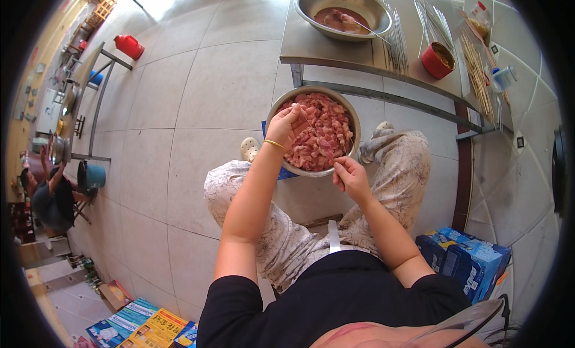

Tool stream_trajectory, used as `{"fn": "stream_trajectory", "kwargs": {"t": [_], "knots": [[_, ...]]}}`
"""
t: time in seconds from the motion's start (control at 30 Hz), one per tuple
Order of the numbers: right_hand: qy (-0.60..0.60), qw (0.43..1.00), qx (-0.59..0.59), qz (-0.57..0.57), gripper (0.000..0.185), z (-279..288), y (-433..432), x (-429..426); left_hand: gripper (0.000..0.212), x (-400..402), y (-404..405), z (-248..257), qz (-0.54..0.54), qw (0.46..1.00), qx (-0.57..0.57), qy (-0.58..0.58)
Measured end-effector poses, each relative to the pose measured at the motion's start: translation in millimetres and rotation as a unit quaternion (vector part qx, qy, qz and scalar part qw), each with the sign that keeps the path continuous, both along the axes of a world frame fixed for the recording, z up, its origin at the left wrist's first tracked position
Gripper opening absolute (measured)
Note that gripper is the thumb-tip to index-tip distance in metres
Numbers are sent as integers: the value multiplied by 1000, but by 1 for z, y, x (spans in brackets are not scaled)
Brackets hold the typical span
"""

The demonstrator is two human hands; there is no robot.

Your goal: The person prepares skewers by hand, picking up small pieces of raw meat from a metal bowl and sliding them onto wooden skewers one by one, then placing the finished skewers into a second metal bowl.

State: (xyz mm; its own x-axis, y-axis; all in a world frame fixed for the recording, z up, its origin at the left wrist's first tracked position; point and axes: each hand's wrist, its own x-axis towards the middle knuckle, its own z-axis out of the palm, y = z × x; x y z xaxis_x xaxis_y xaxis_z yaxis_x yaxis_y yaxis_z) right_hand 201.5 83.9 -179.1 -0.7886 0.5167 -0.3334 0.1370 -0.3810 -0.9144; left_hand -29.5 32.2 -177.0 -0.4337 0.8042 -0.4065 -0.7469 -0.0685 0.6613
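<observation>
A round metal basin (358, 137) heaped with raw pink meat pieces (321, 108) stands low between my knees. Over its left part is my left hand (287, 128), thumb and forefinger pinched on a thin skewer (310, 122), a yellow bangle at the wrist. The skewer slants down toward my right hand (351, 178) at the near right rim. There my right fingertips pinch a small piece of meat (331, 160); how far the skewer runs into it is hard to tell against the heap.
Ahead, a metal table (328, 49) bears a large bowl (310, 16) with reddish liquid and skewered meat, metal skewers (396, 43), a red tin (438, 60) and bamboo sticks (477, 74). Blue cartons (467, 258) sit at right. A seated person (51, 195) is far left.
</observation>
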Motion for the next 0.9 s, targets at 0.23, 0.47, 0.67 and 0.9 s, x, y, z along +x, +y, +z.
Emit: {"fn": "stream_trajectory", "kwargs": {"t": [0.23, 0.47, 0.67, 0.9], "knots": [[-17, 1000, 13, -8, 16, -3, -2, 0, 18, 7, 0, -2, 22, 999, -32, 22], [-24, 999, 40, -17, 15, -1, -5, -1, 18, 13, 3, -6, 48, 998, -34, 10], [-5, 998, -60, -7, 14, 5, 2, -1, 17, 9, 2, -23, 15, 999, -26, 37], [-15, 999, 30, -24, 13, 2, 3, -7, 21, 20, 7, -17, 6, 997, -35, 64]]}}
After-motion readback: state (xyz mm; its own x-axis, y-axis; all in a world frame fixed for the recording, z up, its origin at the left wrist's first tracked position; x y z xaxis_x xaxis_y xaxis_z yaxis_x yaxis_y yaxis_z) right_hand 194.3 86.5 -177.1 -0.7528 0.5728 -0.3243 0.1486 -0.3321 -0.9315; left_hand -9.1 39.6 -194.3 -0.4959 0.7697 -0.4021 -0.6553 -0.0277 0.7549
